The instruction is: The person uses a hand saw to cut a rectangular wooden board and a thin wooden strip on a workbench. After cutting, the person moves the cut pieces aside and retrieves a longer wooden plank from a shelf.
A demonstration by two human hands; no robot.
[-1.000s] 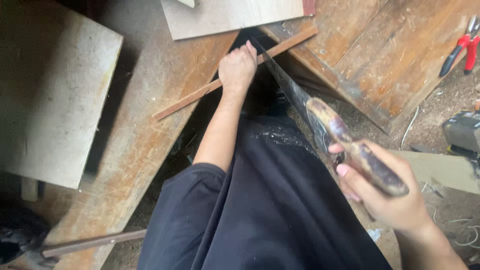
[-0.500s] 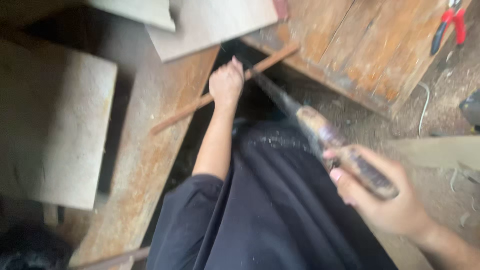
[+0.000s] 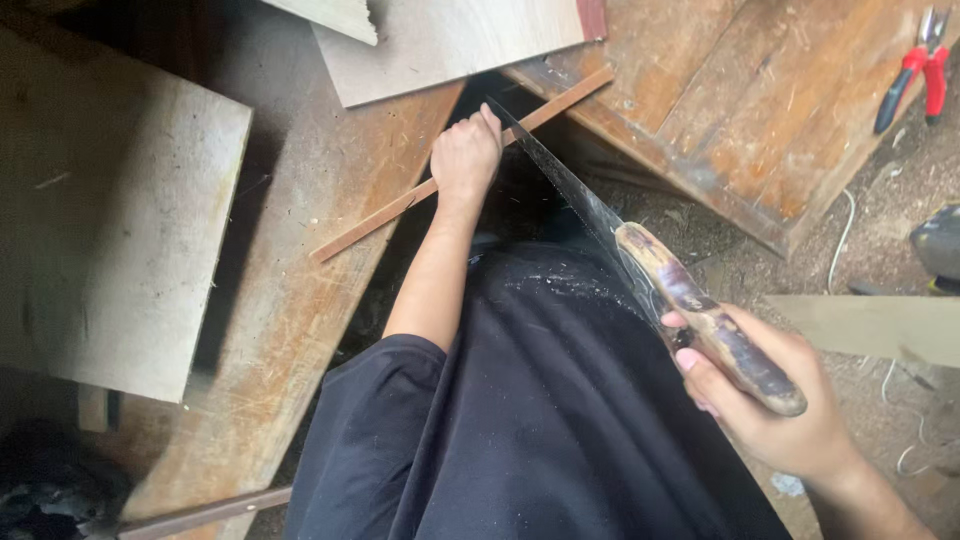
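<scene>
Gripping strip (image 3: 400,205) left, saw (image 3: 640,265) right

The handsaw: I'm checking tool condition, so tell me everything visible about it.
The handsaw has a long, thin, dull grey metal blade that tapers to a point, and a worn, dark-stained wooden handle. The right hand grips the handle. The blade slants up and left, its tip meeting the thin wooden strip beside the left hand, which presses that strip down. Teeth are too small to judge.

A single head-worn camera is looking steeply down from close above, over the person's dark lap, facing forward across the planks (image 3: 300,300). It is taking in both hands at near range; pliers (image 3: 915,70) are lying at the top right corner.
</scene>
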